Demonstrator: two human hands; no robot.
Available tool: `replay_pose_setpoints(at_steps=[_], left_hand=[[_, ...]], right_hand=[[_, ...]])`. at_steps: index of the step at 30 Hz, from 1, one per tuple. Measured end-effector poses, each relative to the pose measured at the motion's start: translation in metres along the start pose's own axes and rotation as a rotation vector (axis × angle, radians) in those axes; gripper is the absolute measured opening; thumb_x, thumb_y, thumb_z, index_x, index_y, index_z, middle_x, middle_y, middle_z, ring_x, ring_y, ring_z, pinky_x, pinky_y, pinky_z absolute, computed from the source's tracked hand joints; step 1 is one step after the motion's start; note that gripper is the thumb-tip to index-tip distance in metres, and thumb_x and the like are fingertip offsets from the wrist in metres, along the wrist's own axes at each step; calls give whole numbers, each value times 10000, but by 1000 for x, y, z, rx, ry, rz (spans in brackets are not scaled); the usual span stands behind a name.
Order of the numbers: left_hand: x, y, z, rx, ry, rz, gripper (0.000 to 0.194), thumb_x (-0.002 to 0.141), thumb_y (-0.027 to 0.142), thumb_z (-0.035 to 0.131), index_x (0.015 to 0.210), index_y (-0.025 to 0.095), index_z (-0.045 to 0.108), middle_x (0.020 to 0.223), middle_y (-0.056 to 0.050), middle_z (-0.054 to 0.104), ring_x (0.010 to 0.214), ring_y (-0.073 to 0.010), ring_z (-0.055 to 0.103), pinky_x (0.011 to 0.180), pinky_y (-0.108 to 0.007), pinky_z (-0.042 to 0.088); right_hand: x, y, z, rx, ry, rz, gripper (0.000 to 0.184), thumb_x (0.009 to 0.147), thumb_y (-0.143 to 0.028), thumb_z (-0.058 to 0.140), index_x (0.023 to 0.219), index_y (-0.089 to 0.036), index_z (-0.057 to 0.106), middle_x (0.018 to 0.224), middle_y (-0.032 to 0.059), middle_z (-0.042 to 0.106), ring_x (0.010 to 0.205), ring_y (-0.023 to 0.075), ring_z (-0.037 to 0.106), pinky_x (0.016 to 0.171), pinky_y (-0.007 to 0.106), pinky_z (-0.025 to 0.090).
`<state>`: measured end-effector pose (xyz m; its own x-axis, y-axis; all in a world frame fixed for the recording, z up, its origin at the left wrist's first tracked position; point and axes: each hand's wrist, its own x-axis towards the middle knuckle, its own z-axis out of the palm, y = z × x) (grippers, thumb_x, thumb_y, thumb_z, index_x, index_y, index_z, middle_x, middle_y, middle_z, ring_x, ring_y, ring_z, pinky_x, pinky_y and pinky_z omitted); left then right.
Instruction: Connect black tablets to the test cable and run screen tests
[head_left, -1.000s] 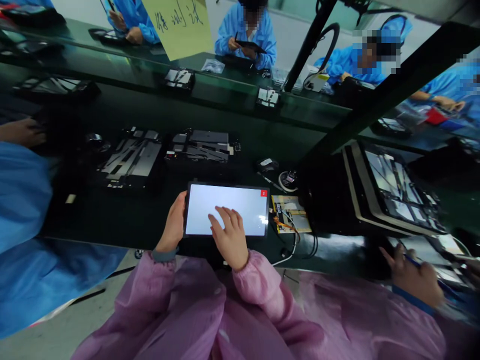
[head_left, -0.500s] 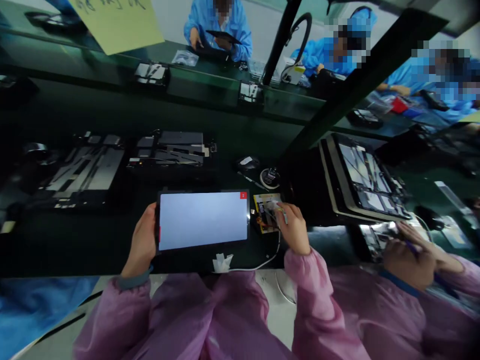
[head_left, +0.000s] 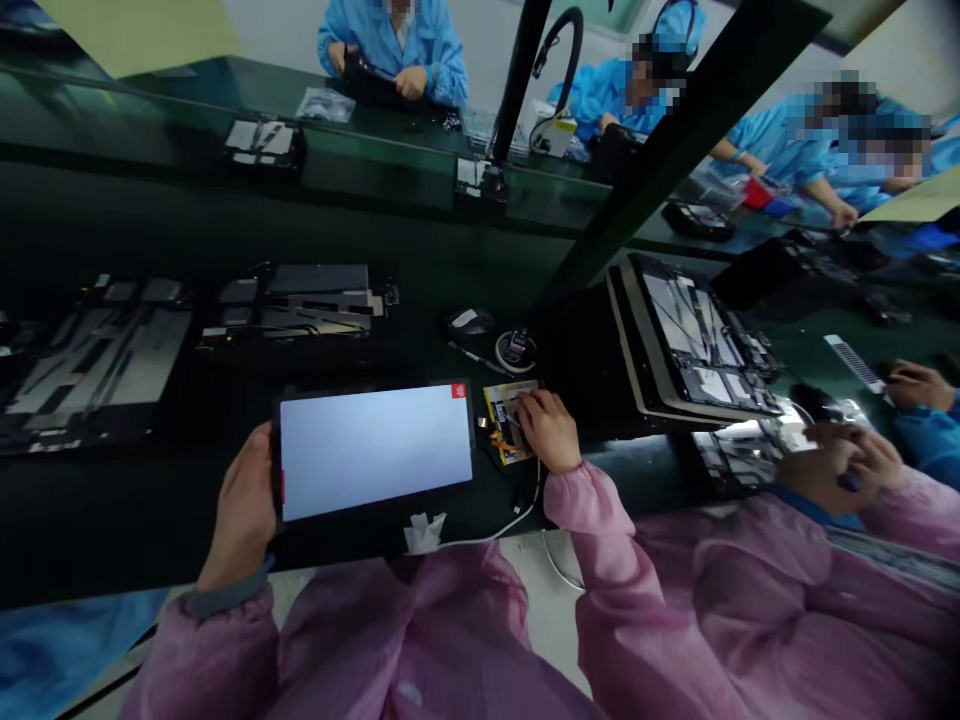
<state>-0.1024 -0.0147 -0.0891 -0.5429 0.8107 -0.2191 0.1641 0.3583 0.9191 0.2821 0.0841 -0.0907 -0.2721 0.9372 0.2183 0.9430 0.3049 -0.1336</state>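
A tablet (head_left: 375, 450) with a lit, blank whitish screen and a red mark in its top right corner is in front of me. My left hand (head_left: 247, 495) grips its left edge, fingers going underneath. Just right of the tablet lies a flat yellow-edged battery pack (head_left: 499, 405) with an orange flex strip. My right hand (head_left: 549, 428) is over the pack's right side, fingers curled down and together; what lies under the fingertips is hidden. A white cable (head_left: 525, 512) runs below that hand, past a crumpled piece of white tape (head_left: 424, 533).
Opened tablets (head_left: 105, 360) lie at the left, and another opened tablet (head_left: 300, 300) behind mine. A tall stack of tablets (head_left: 690, 330) stands on the right. A mouse (head_left: 469, 322) and a tape roll (head_left: 515, 350) sit behind the battery pack. A neighbour's hands (head_left: 840, 465) work at far right.
The view has swung right, so things sit further left. My right hand's fingers have come down onto the battery pack; the whitish piece seen at them before no longer shows. My left hand keeps its hold.
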Motion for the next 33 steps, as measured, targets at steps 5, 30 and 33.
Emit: replay_pose_setpoints(at_steps=[5,30,33], left_hand=[[-2,12,5,-116,24,-144,452,871,582,508,1202,301,634,1317,7,617,1221,-290,550,1041,-424,443],[-124,66,201,713,-801,873,225,931,170,387,970,154,608,947,-115,688,886,-225,672,797,-323,511],[-123,65,200,708,-800,835,207,901,153,413,953,160,613,927,-107,695,875,-225,677,795,-313,507]], right_hand=[[-17,10,-19,301,-26,0,376,916,-150,432,1267,-197,557,1056,91,636,954,213,616,847,344,515],[-78,5,-54,452,-105,-289,107,893,-171,556,899,-195,661,900,54,662,915,200,549,818,359,424],[-77,5,-52,428,-106,-327,107,893,-165,559,888,-188,663,906,59,668,921,209,548,825,373,412]])
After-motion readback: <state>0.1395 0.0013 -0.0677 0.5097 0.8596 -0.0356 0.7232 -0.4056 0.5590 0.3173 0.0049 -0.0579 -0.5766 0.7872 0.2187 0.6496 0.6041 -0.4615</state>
